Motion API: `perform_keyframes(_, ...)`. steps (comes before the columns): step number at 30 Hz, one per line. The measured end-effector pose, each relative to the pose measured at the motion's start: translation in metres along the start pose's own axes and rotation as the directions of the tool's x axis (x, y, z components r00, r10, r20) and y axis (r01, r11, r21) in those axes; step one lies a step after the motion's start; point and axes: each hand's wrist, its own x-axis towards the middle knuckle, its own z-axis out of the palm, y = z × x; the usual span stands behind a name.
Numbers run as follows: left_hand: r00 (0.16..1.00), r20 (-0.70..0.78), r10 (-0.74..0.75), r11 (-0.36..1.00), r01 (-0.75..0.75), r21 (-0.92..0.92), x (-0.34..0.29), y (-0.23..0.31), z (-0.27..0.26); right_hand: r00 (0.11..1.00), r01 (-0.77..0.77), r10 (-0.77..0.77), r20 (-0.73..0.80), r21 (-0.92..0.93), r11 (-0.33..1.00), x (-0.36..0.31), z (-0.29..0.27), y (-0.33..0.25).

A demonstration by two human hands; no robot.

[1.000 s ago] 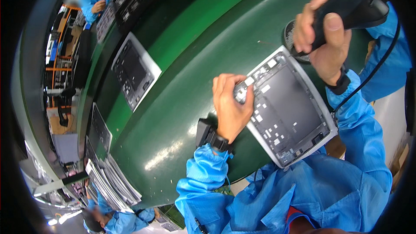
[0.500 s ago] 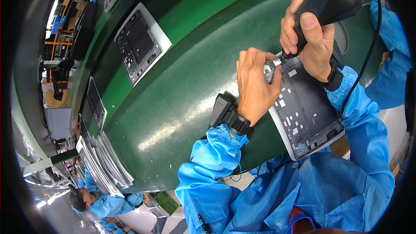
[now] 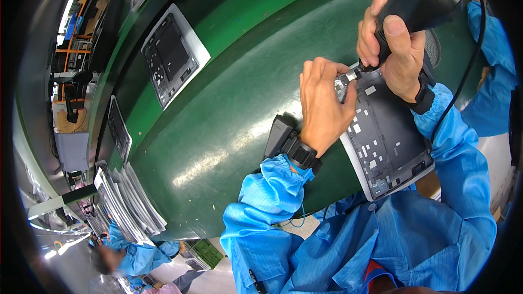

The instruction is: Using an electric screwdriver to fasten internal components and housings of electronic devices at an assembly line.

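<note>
In my right hand (image 3: 400, 60) is a black electric screwdriver (image 3: 417, 8) with a metal loop and a cable at its top. Its lower end points down at the upper corner of a dark tablet housing (image 3: 389, 130), a flat open shell dotted with small white patches. My left hand (image 3: 324, 103) grips that same corner, thumb and fingers on either side of a small silver part (image 3: 348, 78). The screwdriver's tip is hidden by my fingers. Under the housing a white sheet (image 3: 354, 166) shows along its edge.
Two more housings, one on a white sheet (image 3: 199, 49) and another (image 3: 119, 128), lie on the bright green strip beyond the dark green tabletop (image 3: 234, 114). A stack of white sheets (image 3: 128, 204) stands at the left. Co-workers in blue sit around; one sleeve (image 3: 490, 87) is at the right.
Both hands and the screwdriver have shifted slightly to the right, still at the housing's corner. The housings on the green strip have slid a little to the left. A co-worker at lower left has moved.
</note>
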Motion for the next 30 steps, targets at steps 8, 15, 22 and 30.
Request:
perform_keyframes(8, 1.000, 0.009, -0.008, 1.000, 0.008, -0.006, -0.0001, -0.0009, -0.0004, 0.998, 0.042, -0.041, 0.050, -0.026, 0.999, -0.0014, 0.0008, 0.0020)
perform_keyframes(15, 1.000, 0.004, 0.002, 1.000, -0.002, -0.009, 0.0002, -0.0007, 0.0003, 0.996, 0.055, -0.052, 0.069, -0.040, 0.998, -0.0015, 0.0034, 0.0030)
perform_keyframes(22, 1.000, -0.004, 0.012, 1.000, -0.012, -0.012, -0.0001, -0.0005, -0.0003, 0.997, 0.024, -0.023, 0.074, -0.023, 0.999, -0.0043, 0.0028, 0.0040)
perform_keyframes(30, 1.000, -0.014, 0.015, 1.000, -0.015, 0.001, -0.0001, -0.0021, -0.0007, 0.995, 0.019, -0.017, 0.097, -0.010, 1.000, -0.0041, 0.0044, 0.0047)
